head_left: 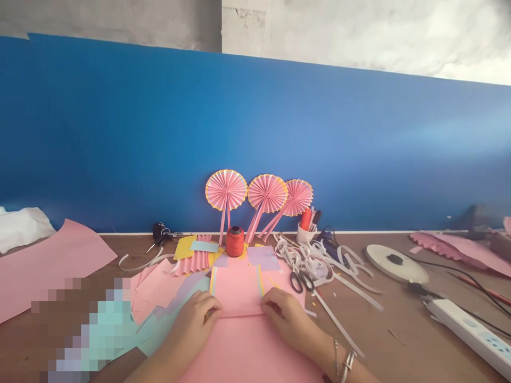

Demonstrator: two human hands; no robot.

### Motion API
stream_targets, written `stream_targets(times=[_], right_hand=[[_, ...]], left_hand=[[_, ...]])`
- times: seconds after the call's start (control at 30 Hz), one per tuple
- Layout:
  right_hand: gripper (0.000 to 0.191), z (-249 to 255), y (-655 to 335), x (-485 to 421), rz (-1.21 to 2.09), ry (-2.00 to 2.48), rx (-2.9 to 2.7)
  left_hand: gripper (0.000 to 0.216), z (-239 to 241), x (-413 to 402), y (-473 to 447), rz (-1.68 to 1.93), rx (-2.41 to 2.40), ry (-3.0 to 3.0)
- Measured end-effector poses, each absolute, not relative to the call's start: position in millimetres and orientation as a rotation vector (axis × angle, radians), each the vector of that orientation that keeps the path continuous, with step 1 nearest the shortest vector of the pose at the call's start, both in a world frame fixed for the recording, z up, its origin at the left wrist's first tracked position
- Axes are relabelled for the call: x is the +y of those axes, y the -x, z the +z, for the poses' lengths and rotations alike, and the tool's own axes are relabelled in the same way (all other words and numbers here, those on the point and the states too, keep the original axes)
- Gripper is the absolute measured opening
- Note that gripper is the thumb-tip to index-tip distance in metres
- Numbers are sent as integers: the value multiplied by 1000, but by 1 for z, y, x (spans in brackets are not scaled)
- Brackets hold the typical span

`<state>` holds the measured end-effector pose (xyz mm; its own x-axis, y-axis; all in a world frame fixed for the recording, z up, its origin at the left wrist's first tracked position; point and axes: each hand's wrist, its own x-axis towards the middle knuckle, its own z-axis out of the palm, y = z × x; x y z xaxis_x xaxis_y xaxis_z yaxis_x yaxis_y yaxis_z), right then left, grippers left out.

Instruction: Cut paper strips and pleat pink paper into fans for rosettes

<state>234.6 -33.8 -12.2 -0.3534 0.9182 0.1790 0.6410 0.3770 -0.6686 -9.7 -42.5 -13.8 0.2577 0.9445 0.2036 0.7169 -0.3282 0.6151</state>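
Observation:
A pink paper sheet (238, 290) with yellow and blue side strips lies in front of me, one pleat folded across it. My left hand (195, 319) pinches the fold at its left end, fingers curled onto the paper. At the right end, my right hand (285, 316) presses the same crease with bent fingers; a bracelet sits on that wrist. A larger pink sheet (247, 354) lies beneath both hands.
Three pink pleated paper fans (226, 190) lean on the blue wall. A red thread spool (235, 241), scissors (301, 281), white paper strips (319, 260), a pen cup (305, 231), loose pink sheets (48, 260), a white disc (395, 263) and a power strip (471, 330) cover the wooden table (399, 340).

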Motion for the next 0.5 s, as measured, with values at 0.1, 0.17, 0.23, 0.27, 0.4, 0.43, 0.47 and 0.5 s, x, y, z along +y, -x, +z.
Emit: stream_targets(times=[0.1, 0.17, 0.23, 0.27, 0.4, 0.43, 0.47, 0.5], right_hand=[[16, -14, -234, -32, 702, 1350, -2072], [14, -16, -233, -31, 746, 1387, -2033], [12, -17, -232, -30, 792, 1437, -1987], [11, -17, -232, -30, 805, 1454, -1971], [10, -17, -230, -29, 803, 1466, -1958], [11, -16, -230, -29, 801, 1470, -1961], [11, -15, -229, -29, 799, 1473, -1965], [11, -15, -229, -29, 792, 1475, -1971]], left_hand=[[22, -14, -42, 10, 763, 1505, -2084], [22, -15, -41, 11, 783, 1512, -2041], [19, -16, -39, 11, 808, 1531, -2011], [18, -17, -39, 11, 813, 1539, -2004], [17, -18, -37, 10, 796, 1544, -2029], [17, -19, -37, 10, 792, 1541, -2037], [18, -19, -37, 10, 790, 1538, -2044], [18, -20, -37, 11, 789, 1535, -2051]])
